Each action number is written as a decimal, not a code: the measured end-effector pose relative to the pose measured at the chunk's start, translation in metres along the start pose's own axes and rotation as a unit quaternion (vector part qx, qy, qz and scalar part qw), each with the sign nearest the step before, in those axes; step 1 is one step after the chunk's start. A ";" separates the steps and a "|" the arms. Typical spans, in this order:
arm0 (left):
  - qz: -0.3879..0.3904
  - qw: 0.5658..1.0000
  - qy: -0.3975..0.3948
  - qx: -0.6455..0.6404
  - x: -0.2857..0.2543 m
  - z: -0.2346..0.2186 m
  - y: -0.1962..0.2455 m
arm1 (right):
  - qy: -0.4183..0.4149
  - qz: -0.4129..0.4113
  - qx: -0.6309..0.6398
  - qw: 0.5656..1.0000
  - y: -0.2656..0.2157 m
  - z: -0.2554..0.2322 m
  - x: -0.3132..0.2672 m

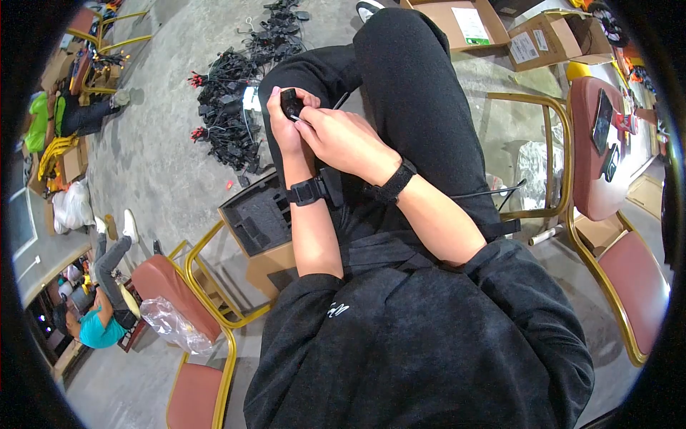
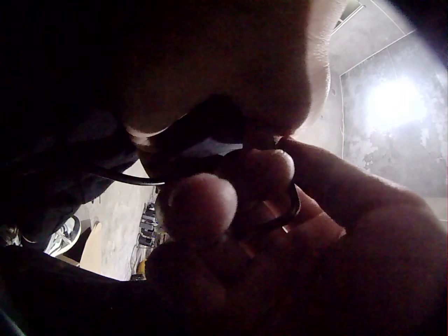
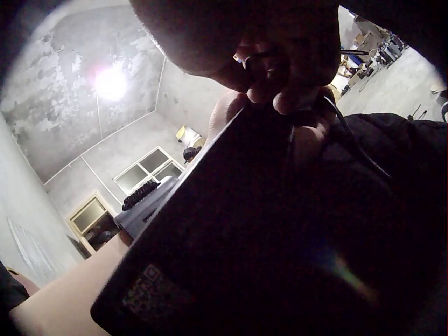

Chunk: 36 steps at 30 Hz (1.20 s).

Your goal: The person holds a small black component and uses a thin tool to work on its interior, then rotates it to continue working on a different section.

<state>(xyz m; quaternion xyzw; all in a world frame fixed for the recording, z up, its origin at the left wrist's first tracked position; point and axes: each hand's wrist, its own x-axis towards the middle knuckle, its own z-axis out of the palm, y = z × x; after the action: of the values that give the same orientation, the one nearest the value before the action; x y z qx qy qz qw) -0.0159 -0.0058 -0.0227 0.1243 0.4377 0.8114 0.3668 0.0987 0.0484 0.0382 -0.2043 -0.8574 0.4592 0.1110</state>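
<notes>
— Position of the item? Noted over the lap: small black adapter (image 1: 291, 102) pinched in the left hand (image 1: 284, 127), fingers curled round it, held above the crossed legs, well clear of the floor.

— Right hand? Found closed on a thin cable (image 1: 303, 123) at the adapter's edge; right hand (image 1: 341, 139) touching the left. Exact seating of the cable end hidden by the fingers; not verifiable from either wrist view, both too dark.

— Risks observed? Judged likely: slip of the adapter from a fingertip grip, with no worktop beneath, only knees and concrete floor (image 1: 157, 150). Fall towards the pile of black chargers (image 1: 229, 107) probable, hence mix-up with unchecked stock.

— Anything else? Strain on the cable where pinched, if pulled at an angle. Snagging also possible on the wrist straps (image 1: 309, 191). Open foam-lined box (image 1: 259, 218) just beside the left forearm, resting at the chair edge (image 1: 207, 247); knock from an elbow considered enough to tip it.

— Severity? Rated low to moderate.
</notes>
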 end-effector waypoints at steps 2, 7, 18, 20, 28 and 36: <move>-0.002 1.000 0.003 -0.010 0.001 -0.002 -0.001 | -0.001 0.002 0.002 1.000 0.000 0.000 0.000; -0.008 1.000 0.001 -0.010 0.003 -0.004 -0.002 | 0.003 -0.003 0.000 1.000 0.002 0.002 0.000; 0.001 1.000 -0.012 -0.015 0.003 -0.005 -0.002 | -0.005 0.005 -0.007 1.000 0.001 0.002 0.001; 0.002 1.000 -0.016 -0.015 0.003 -0.005 -0.002 | -0.006 0.005 -0.007 1.000 0.001 0.002 0.001; 0.007 1.000 -0.027 -0.009 0.004 -0.006 -0.002 | -0.001 -0.003 -0.002 1.000 0.001 0.002 0.001; -0.004 1.000 -0.018 -0.022 0.004 -0.006 -0.003 | -0.011 -0.001 -0.009 1.000 0.000 0.001 0.001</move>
<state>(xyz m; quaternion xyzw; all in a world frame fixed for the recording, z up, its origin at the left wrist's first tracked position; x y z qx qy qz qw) -0.0205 -0.0056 -0.0290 0.1289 0.4137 0.8168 0.3808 0.0980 0.0482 0.0376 -0.1994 -0.8628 0.4536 0.1001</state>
